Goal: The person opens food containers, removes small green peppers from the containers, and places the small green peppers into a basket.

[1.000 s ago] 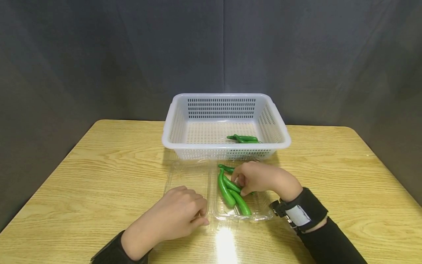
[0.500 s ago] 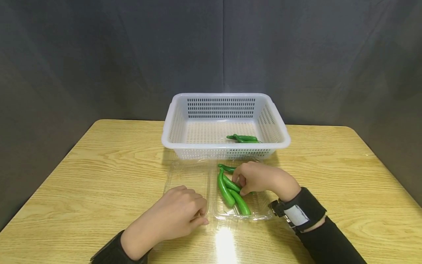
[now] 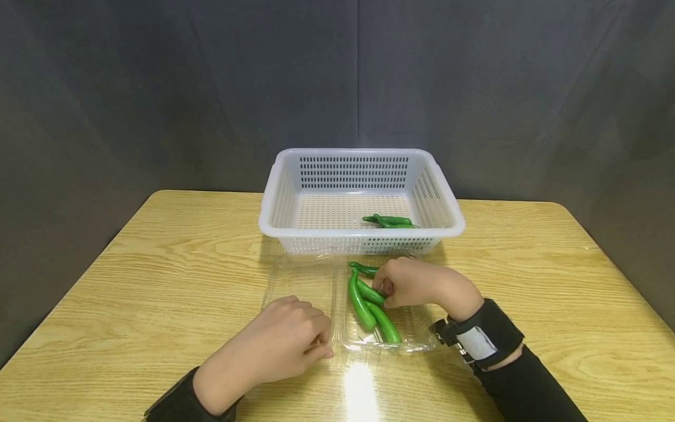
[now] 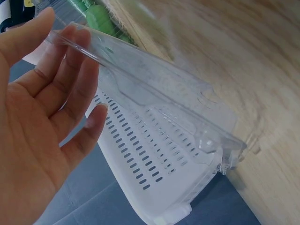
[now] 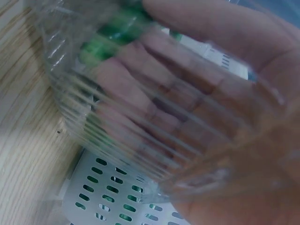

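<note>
A clear plastic clamshell container (image 3: 390, 347) lies unfolded, several green chili peppers (image 3: 360, 305) in its right half. My right hand (image 3: 413, 284) reaches into that half with bent fingers and thumb gripping a green chili pepper (image 5: 124, 23), partly hidden by the hand. Through the ribbed clear wall, the right wrist view shows the fingers blurred. My left hand (image 3: 287, 337) is at the front edge of the lid half (image 3: 306, 278). In the left wrist view its thumb and fingertips lie on either side of the lid's rim (image 4: 140, 89), holding it loosely.
Behind the container stands a white perforated plastic basket (image 3: 364, 233), with a few more green peppers (image 3: 392, 221) in its front right corner. All of it is on a wooden table (image 3: 174, 281), backed by a dark grey curtain (image 3: 263, 88).
The right hand's fingers shift very slightly over the peppers, and a pepper end that showed beside the thumb is now hidden. The left hand and basket hold their places.
</note>
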The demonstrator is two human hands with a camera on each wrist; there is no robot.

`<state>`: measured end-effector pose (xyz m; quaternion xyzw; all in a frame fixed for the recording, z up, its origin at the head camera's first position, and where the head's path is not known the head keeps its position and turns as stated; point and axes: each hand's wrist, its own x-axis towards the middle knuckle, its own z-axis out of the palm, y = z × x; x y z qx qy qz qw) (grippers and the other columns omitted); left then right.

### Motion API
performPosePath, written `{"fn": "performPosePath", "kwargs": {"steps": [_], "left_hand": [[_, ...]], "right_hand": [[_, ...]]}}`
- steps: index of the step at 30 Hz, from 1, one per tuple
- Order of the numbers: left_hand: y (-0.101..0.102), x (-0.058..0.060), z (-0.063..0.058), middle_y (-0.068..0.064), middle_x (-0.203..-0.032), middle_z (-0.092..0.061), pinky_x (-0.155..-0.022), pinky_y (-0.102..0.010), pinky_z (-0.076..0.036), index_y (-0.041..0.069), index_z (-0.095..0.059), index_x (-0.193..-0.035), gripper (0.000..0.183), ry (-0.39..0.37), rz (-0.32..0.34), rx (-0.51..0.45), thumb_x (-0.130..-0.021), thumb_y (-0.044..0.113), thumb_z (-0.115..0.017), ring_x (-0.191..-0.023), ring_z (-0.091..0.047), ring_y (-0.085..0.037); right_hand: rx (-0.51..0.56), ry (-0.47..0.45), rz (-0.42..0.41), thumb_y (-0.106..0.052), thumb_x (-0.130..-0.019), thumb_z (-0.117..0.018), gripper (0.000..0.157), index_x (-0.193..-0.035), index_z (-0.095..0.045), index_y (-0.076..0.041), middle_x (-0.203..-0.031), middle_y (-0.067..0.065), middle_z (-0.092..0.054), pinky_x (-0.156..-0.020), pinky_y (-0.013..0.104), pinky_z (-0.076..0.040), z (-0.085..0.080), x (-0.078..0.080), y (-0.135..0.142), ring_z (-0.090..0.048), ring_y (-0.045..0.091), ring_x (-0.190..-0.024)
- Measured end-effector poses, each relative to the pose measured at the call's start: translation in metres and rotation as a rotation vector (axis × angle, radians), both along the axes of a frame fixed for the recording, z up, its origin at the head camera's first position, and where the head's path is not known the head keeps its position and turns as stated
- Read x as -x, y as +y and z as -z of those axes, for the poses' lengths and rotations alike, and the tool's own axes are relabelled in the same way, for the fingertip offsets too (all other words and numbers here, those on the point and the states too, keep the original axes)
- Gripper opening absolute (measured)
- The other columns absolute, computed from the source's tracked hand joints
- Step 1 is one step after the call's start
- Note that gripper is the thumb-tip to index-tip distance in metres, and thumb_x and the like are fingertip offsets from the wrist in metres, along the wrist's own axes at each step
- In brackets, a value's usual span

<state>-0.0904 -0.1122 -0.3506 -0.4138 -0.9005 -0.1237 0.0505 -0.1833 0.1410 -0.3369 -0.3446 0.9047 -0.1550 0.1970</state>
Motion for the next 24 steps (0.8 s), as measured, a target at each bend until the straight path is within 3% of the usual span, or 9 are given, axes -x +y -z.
{"fn": "performPosePath", "kwargs": {"steps": [7, 15, 24], "left_hand": [[0.000, 0.000, -0.001, 0.018, -0.061, -0.038, -0.061, -0.022, -0.035, 0.025, -0.053, -0.067, 0.032, -0.005, -0.004, 0.002, -0.083, 0.034, -0.079, -0.056, -0.036, -0.001], [0.000, 0.000, -0.001, 0.018, -0.061, -0.039, -0.060, -0.022, -0.034, 0.024, -0.054, -0.067, 0.031, -0.015, -0.002, 0.001, -0.083, 0.034, -0.079, -0.056, -0.037, -0.001], [0.000, 0.000, 0.000, 0.018, -0.061, -0.039, -0.061, -0.022, -0.035, 0.024, -0.056, -0.068, 0.029, 0.000, 0.002, -0.002, -0.081, 0.033, -0.080, -0.057, -0.037, -0.001]], "right_hand": [[0.024, -0.003, -0.002, 0.001, -0.078, -0.071, 0.024, -0.101, -0.074, -0.003, -0.065, -0.007, -0.051, -0.056, 0.023, -0.038, -0.002, 0.000, 0.002, -0.044, 0.006, -0.060], [0.024, 0.043, -0.014, 0.002, -0.080, -0.068, 0.022, -0.101, -0.075, -0.002, -0.074, -0.005, -0.060, -0.064, 0.025, -0.047, -0.008, 0.000, 0.004, -0.051, 0.008, -0.067], [0.079, 0.037, -0.015, 0.005, -0.082, -0.066, 0.018, -0.094, -0.075, -0.004, -0.065, -0.005, -0.051, -0.060, 0.024, -0.039, -0.016, -0.003, 0.007, -0.046, 0.007, -0.063]]}}
